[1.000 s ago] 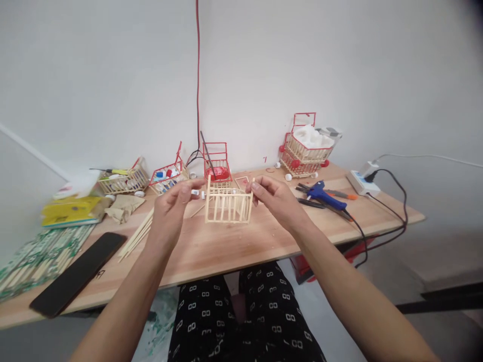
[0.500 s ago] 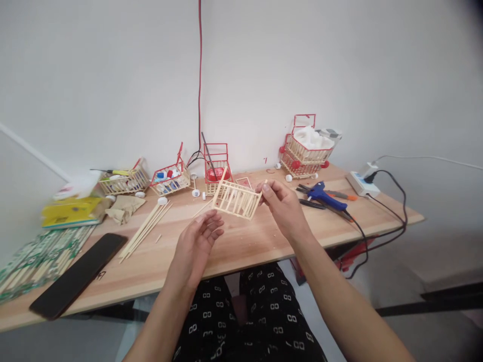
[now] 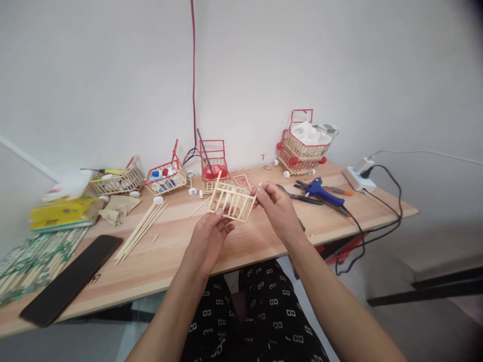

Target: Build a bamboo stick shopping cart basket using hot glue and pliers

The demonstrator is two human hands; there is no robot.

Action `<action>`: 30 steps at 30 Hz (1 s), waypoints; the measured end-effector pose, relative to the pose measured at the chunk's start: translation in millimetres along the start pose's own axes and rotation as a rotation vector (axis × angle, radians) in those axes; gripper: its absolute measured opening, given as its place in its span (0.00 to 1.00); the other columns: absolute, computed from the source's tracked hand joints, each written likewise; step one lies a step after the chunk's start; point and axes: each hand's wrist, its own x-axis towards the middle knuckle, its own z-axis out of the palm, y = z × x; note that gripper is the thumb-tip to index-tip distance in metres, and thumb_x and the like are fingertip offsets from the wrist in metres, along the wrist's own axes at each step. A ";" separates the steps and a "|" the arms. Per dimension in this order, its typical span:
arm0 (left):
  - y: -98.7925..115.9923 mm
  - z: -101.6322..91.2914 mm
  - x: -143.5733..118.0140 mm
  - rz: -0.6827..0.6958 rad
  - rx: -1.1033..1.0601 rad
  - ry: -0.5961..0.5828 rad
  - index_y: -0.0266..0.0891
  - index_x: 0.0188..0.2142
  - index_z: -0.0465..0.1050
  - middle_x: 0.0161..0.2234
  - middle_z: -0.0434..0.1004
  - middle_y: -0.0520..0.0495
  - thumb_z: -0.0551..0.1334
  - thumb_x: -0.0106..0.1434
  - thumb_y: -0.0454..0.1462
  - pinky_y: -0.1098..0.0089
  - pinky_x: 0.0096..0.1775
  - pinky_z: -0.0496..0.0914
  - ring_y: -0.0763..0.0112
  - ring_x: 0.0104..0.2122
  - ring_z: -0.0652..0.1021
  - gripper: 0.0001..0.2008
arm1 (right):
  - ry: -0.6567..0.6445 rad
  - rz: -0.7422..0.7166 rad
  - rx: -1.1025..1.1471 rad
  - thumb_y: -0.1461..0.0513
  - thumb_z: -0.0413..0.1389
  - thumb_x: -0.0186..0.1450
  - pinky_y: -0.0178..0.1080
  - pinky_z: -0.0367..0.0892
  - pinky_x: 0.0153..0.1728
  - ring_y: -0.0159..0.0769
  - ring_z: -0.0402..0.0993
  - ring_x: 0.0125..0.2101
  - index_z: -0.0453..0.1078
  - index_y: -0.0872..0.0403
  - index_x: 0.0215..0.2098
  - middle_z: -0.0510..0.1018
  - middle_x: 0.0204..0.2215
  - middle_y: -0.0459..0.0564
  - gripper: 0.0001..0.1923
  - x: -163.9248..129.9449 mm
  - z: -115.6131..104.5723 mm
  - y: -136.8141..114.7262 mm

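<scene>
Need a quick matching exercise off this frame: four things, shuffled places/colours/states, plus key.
Things
1. Stick basket frame
2. Glue gun
3. Power strip
4. Loose bare sticks

Descriptions
A. White, with a black plug in it
B. Spread on the table, left of both hands
C. Tilted, held by the left hand and the right hand
D. Blue body, black cord

Pairs: 1-C, 2-D, 3-A, 4-B
</scene>
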 end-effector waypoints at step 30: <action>-9.5 16.5 2.0 0.001 0.047 0.087 0.36 0.27 0.74 0.31 0.76 0.51 0.72 0.46 0.35 0.75 0.32 0.67 0.76 0.30 0.74 0.10 | -0.036 -0.021 -0.011 0.58 0.52 0.68 0.34 0.64 0.33 0.30 0.67 0.28 0.68 0.53 0.32 0.70 0.26 0.43 0.09 -10.6 8.3 1.6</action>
